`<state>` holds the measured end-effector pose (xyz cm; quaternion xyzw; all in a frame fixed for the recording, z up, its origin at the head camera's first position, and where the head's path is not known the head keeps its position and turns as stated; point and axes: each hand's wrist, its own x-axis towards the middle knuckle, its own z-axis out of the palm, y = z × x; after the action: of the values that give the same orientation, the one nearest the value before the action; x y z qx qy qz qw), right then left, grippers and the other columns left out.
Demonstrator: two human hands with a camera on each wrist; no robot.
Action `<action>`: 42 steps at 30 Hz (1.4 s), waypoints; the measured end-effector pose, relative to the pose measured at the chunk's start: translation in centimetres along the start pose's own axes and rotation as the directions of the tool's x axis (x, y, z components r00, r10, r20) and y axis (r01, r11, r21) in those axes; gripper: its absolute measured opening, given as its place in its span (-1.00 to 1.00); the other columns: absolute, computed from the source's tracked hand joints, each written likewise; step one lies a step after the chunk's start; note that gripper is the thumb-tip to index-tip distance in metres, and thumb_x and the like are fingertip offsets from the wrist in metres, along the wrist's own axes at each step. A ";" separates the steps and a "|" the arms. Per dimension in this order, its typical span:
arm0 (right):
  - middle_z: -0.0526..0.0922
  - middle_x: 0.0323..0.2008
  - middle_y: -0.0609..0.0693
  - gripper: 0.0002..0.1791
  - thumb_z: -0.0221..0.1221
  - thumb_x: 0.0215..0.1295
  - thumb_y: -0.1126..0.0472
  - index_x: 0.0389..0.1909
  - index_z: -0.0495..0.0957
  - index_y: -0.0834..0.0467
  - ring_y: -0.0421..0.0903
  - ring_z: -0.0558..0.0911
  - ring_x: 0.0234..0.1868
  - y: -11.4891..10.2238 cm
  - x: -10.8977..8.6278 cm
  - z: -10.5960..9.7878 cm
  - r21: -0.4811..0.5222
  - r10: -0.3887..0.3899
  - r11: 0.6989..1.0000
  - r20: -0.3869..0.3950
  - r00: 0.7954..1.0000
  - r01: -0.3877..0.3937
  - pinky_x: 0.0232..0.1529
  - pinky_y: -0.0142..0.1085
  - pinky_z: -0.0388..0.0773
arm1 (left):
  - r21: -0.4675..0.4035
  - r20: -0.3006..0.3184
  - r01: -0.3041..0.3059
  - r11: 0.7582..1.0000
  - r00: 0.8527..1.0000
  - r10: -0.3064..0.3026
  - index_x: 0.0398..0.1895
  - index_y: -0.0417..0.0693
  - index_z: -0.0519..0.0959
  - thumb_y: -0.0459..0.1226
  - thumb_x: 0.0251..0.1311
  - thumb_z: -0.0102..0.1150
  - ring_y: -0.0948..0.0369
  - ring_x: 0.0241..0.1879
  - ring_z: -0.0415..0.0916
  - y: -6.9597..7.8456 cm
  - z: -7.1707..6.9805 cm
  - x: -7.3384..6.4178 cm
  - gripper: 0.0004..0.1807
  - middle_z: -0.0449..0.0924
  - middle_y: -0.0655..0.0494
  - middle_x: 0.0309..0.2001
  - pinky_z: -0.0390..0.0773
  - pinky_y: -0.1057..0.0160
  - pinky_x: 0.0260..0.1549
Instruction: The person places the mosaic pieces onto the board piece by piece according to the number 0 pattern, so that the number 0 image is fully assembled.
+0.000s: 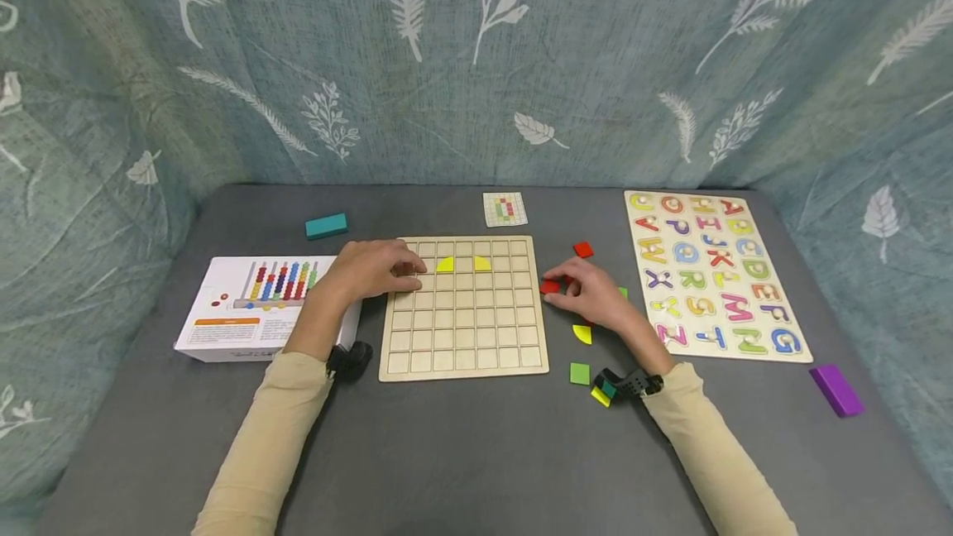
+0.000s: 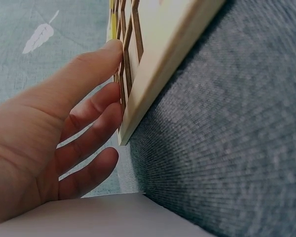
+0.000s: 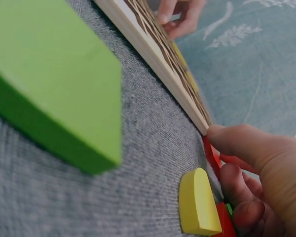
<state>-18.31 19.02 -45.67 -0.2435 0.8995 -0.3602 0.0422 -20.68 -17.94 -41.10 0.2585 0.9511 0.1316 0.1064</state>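
Note:
A wooden grid board point(image 1: 465, 340) lies at the middle of the table, with two yellow quarter-round pieces point(image 1: 445, 264) in its upper cells. My left hand point(image 1: 368, 270) rests at the board's upper left side, fingers loosely bent; in the left wrist view the thumb point(image 2: 101, 60) touches the board's edge and nothing is held. Just off the board's right side, my right hand point(image 1: 591, 294) pinches a red square tile point(image 1: 550, 287) between thumb and fingers. The right wrist view shows that red tile point(image 3: 212, 154) partly covered by the fingers.
Around the right hand lie another red tile point(image 1: 583, 249), a yellow quarter-round piece point(image 1: 582, 334) and a green square point(image 1: 579, 373). A pattern card point(image 1: 505, 209) is behind the board. An alphabet board point(image 1: 715, 271) and purple block point(image 1: 837, 390) are right; a white box point(image 1: 223, 329) and teal block point(image 1: 326, 227) left.

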 end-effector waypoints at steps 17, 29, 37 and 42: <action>0.54 -0.19 0.09 -0.60 0.36 0.17 0.19 0.02 0.61 0.22 -0.32 0.42 -0.51 0.4 0.3 0.1 -0.034 0.007 0.999 0.006 1.000 -0.007 -0.33 -0.36 0.41 | -0.012 0.019 0.026 1.000 0.999 -0.026 -0.03 0.31 0.68 0.01 0.19 0.28 0.32 -0.21 0.53 -0.1 0.0 0.1 -0.72 0.59 0.33 -0.21 0.42 0.16 -0.22; 0.56 -0.20 0.10 -0.64 0.34 0.18 0.20 0.00 0.63 0.22 -0.27 0.41 -0.51 0.0 0.2 0.2 -0.050 0.043 0.998 -0.002 0.999 -0.043 -0.39 -0.37 0.38 | -0.022 0.030 0.040 0.999 0.999 -0.039 -0.02 0.29 0.68 0.01 0.19 0.28 0.29 -0.20 0.54 0.2 0.0 0.1 -0.71 0.60 0.31 -0.20 0.39 0.15 -0.21; 0.59 -0.20 0.15 -0.67 0.33 0.18 0.24 -0.03 0.64 0.24 -0.25 0.43 -0.48 -0.1 0.1 0.3 0.031 0.088 0.996 -0.045 0.995 -0.087 -0.39 -0.38 0.39 | -0.013 0.026 0.041 0.999 0.999 -0.041 -0.01 0.28 0.68 0.01 0.19 0.28 0.29 -0.21 0.53 0.3 0.0 0.1 -0.70 0.60 0.30 -0.19 0.38 0.15 -0.23; 0.58 -0.12 0.15 -0.66 0.32 0.20 0.23 0.01 0.63 0.21 -0.21 0.44 -0.50 -1.3 0.0 -0.4 0.175 0.114 0.979 -0.052 0.992 -0.104 -0.42 -0.37 0.41 | -0.013 0.028 0.039 0.999 0.999 -0.038 -0.01 0.28 0.67 0.01 0.19 0.27 0.29 -0.21 0.53 0.2 0.0 0.2 -0.70 0.60 0.30 -0.19 0.39 0.16 -0.23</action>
<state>-17.90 18.48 -44.48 -0.1782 0.8780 -0.4408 0.0551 -20.72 -17.68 -41.09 0.2412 0.9534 0.1325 0.1239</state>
